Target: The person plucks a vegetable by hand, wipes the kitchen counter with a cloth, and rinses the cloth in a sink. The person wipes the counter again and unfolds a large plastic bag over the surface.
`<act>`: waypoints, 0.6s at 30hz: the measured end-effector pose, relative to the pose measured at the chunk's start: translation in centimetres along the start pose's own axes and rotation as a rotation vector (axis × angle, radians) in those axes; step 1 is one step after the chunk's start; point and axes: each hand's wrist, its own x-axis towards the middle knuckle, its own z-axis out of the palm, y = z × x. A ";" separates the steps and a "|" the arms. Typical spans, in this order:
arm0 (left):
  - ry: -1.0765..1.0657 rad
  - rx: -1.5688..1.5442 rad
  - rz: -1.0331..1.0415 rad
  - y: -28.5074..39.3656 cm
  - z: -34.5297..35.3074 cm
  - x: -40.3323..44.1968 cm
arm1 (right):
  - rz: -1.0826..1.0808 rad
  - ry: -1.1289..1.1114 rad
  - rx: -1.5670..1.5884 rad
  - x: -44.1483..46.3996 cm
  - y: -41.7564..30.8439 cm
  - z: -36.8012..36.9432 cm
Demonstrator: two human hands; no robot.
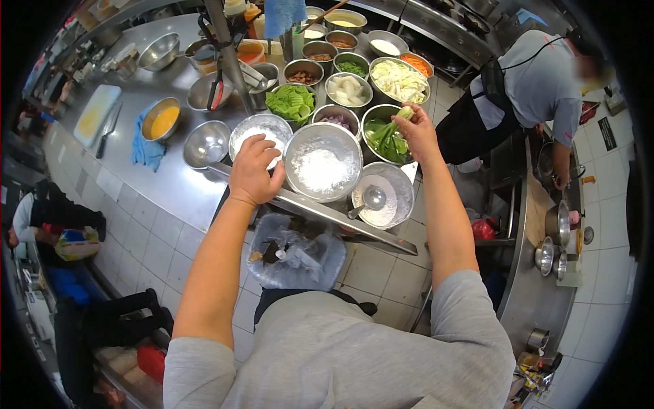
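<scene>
My right hand (418,133) pinches the pale base of a leafy green vegetable that looks like bok choy (391,138). Its leaves hang down over a metal bowl of greens (371,123). My left hand (253,172) is over the near side of a bowl of white powder (238,133), fingers apart, with no object visible in it. Between my hands stands a larger bowl of white powder (322,163). Nearer me on the right, a metal ladle (373,198) rests in another bowl of pale powder (397,211).
Behind stand bowls of lettuce (291,102), white pieces (347,90) and shredded cabbage (398,80). A lined bin (296,255) sits below the counter edge. To the left are a yellow-liquid bowl (163,121) and a knife (107,131). A co-worker (531,88) bends at the right counter.
</scene>
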 end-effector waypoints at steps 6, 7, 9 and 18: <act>0.012 -0.022 0.024 -0.4 0.3 -0.3 | -0.045 0.174 -0.066 -2.1 -4.2 1.7; 0.020 -0.007 0.028 -0.7 0.2 -0.4 | -0.075 0.191 -0.125 -2.7 -4.9 2.2; 0.059 -0.002 0.052 -1.1 0.7 -0.8 | -0.187 0.155 -0.182 -3.8 -5.8 4.6; -0.009 -1.057 -0.452 -3.1 -8.7 -6.7 | -0.094 -0.264 -0.416 -19.2 -4.6 28.9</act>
